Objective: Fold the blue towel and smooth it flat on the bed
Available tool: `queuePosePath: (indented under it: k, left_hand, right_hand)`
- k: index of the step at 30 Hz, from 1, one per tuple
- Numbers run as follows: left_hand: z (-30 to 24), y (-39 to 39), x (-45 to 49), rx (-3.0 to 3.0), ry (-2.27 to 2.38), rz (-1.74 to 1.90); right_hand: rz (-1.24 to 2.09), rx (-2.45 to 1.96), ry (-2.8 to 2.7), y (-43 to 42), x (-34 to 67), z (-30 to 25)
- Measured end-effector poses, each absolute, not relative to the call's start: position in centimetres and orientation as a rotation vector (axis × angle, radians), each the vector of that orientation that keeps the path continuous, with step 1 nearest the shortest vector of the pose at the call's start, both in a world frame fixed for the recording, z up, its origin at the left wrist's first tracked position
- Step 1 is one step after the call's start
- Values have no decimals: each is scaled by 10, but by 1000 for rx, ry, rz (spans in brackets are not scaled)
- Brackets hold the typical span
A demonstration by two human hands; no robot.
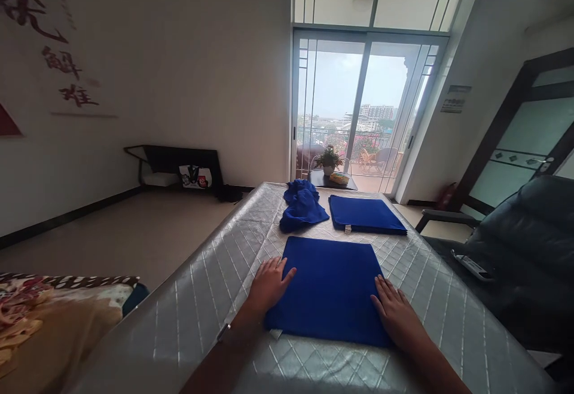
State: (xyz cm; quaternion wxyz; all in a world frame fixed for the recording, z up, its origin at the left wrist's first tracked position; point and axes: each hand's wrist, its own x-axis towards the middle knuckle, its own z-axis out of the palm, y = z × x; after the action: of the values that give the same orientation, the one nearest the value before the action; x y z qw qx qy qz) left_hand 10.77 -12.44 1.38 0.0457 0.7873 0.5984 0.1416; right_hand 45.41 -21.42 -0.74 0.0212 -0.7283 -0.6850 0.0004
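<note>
A blue cloth (329,292), folded into a flat rectangle, lies in front of me on the table. My left hand (270,281) rests at its left edge, fingers stretched out and thumb over the cloth. At the right edge, my right hand (397,309) lies flat with its fingers extended, the tips touching the cloth. A small white tag (275,334) sticks out at the near left corner. Beyond lies a stack of folded blue cloths (368,213) with a pale label on its near side. Left of that stack is a crumpled blue cloth (302,205).
A silver quilted cover (215,274) drapes the table. On the right stands a dark armchair (524,262) with a remote-like device (473,264) on it. Fabrics (58,322) are heaped at lower left. Behind the table, a small table holds a potted plant (329,158) before glass doors.
</note>
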Motion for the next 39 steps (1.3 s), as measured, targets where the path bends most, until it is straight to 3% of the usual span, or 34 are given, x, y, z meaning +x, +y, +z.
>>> queuePosePath:
  k: [9,21,30,34,39]
  left_hand:
    - [7,-127,117,2549,1622,515]
    - [22,-155,150,2732,1573,431]
    - [32,-218,275,2955,901,358]
    - [26,-218,285,2901,936,278]
    - [22,-213,226,2775,1195,154]
  right_hand:
    - [83,-2100,-2068,-254,446,-35]
    - [81,-2127,-2021,-268,431,-18]
    - [-15,-2110,-2129,-272,436,-16]
    - [-47,-2090,-2190,-273,438,-16]
    - [-50,-2085,-2074,-272,435,-19]
